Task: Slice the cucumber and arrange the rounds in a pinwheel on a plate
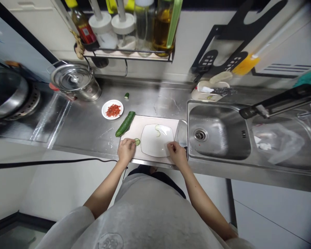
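A white plate point(151, 144) lies on a pale cutting board point(166, 121), with thin cucumber slices point(158, 131) near its far rim. Left of the plate, my left hand point(126, 149) has its fingers closed on a small stack of cucumber slices point(137, 141). My right hand point(177, 152) is at the plate's right edge, fingers curled together; whether they pinch anything is too small to see. A whole-looking cucumber point(125, 124) rests across the board's far left corner. At the board's right end lies a wide knife blade point(181, 134), its handle partly hidden by my right hand.
A small white dish point(103, 110) of chopped red pieces and a cucumber end point(126, 95) sit on the steel counter. Behind stand a lidded pot point(89, 90) and a bottle rack point(129, 57). On the right is a sink point(217, 128) with a faucet point(261, 107); a wok point(7, 93) stands far left.
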The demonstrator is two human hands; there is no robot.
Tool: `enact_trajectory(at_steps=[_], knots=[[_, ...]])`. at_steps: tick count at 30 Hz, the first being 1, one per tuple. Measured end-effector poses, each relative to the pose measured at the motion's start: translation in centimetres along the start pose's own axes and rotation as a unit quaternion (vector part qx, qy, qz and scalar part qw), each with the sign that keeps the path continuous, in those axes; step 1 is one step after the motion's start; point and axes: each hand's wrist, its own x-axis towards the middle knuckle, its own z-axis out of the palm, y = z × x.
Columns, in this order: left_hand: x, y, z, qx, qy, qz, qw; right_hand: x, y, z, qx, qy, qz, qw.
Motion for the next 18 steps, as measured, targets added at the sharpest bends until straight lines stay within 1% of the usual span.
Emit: enact_trajectory(at_steps=[3, 6, 8, 11, 13, 15, 17, 18], knots=[[0.1, 0.2, -0.4, -0.053, -0.004, -0.015, 0.998, -0.2, -0.3, 0.1, -0.008, -0.002, -0.006, 1.0], [0.2, 0.5, -0.8, -0.151, -0.012, -0.04, 0.988, -0.2, -0.9, 0.3, 0.0, -0.005, -0.019, 1.0], [0.3, 0.9, -1.0, -0.254, -0.019, -0.065, 0.965, -0.1, -1.5, 0.4, 0.014, -0.018, -0.027, 0.999], [0.2, 2.1, -1.5, -0.414, -0.058, -0.103, 0.903, 0.1, -3.2, 0.7, 0.051, -0.053, -0.057, 0.996], [0.1, 3.3, -2.0, -0.474, -0.099, -0.119, 0.867, 0.3, -4.4, 1.0, 0.081, -0.067, -0.098, 0.99], [-0.1, 4.6, -2.5, -0.494, -0.137, -0.122, 0.85, 0.5, -5.7, 1.2, 0.103, -0.066, -0.153, 0.981], [-0.2, 5.8, -3.0, -0.499, -0.162, -0.115, 0.844, 0.6, -6.7, 1.5, 0.117, -0.062, -0.194, 0.972], [-0.3, 6.3, -3.1, -0.5, -0.169, -0.11, 0.842, 0.7, -7.0, 1.5, 0.122, -0.059, -0.204, 0.97]])
